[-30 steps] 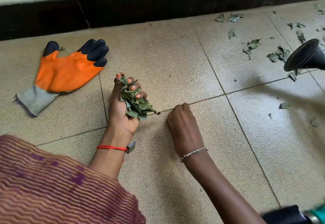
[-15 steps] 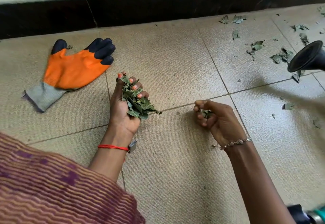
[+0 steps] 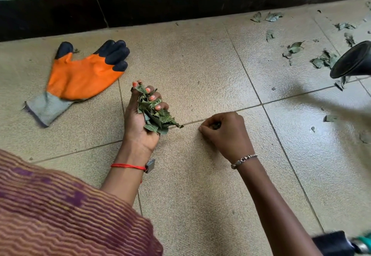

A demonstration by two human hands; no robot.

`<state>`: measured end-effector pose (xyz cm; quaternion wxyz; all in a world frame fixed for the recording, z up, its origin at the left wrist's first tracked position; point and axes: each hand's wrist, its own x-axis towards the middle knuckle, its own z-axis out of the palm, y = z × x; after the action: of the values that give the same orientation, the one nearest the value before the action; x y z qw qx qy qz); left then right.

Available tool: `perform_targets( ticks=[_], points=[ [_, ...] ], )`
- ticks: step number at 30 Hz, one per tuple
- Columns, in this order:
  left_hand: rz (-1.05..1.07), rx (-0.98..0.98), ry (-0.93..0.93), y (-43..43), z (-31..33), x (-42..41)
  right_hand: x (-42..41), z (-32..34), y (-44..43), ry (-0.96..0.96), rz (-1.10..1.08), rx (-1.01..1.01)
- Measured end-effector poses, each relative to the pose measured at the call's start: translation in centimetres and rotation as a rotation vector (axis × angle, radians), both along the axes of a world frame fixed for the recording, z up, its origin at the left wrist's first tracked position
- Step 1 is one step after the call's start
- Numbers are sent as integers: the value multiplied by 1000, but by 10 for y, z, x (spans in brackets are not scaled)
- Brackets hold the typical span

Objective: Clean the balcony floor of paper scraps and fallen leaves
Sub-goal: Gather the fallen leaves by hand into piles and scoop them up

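Observation:
My left hand point(image 3: 138, 119) lies palm up on the tan tiled floor point(image 3: 190, 65) and grips a bunch of green leaves point(image 3: 155, 115). Just to its right, my right hand point(image 3: 226, 133) is down on the floor with its fingers curled round small leaf bits point(image 3: 215, 125), knuckles up, beside the tile joint. Several loose leaf scraps point(image 3: 295, 47) lie scattered on the tiles at the upper right, and single scraps point(image 3: 329, 118) sit farther right of my right hand.
An orange and black work glove point(image 3: 80, 77) lies flat on the floor at the left. A black funnel-shaped object point(image 3: 355, 60) juts in at the right edge. A dark skirting strip point(image 3: 180, 4) runs along the wall at the top. A black and teal object point(image 3: 341, 243) shows at the bottom right.
My right hand, which was turned palm up holding leaf bits half a second ago, has rolled knuckles up and moved left toward the left hand. The left hand has stayed put.

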<state>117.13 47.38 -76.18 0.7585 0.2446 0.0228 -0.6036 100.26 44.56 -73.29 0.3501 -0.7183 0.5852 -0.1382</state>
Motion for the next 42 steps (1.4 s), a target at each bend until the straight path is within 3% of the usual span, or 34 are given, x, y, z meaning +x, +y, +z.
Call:
perform_targets(
  ticks=[5, 7, 9, 12, 14, 19, 23, 27, 30, 42],
  points=[
    [14, 3, 42, -2, -3, -1, 9, -4, 1, 97, 58, -59],
    [4, 6, 38, -2, 0, -4, 7, -4, 3, 6, 43, -12],
    [-16, 11, 25, -2, 6, -9, 0, 0, 2, -329, -103, 210],
    [-30, 7, 54, -1, 16, -17, -11, 4, 2, -1158, -353, 731],
    [-33, 0, 84, -2, 25, -20, -11, 2, 2, -1535, -503, 879],
    [-40, 22, 83, 3, 48, -37, 25, 21, 20, -1857, -683, 876],
    [99, 18, 11, 10, 80, -45, 49, 59, 34, -1934, -683, 912],
    [133, 75, -96, 18, 147, -62, 46, 123, 42, -1890, -701, 898],
    [78, 143, -129, 18, 229, -79, 36, 199, 43, -1850, -694, 836],
    [-59, 109, -347, 19, 595, -151, -34, 574, 47, -1707, -806, 602]
  ],
)
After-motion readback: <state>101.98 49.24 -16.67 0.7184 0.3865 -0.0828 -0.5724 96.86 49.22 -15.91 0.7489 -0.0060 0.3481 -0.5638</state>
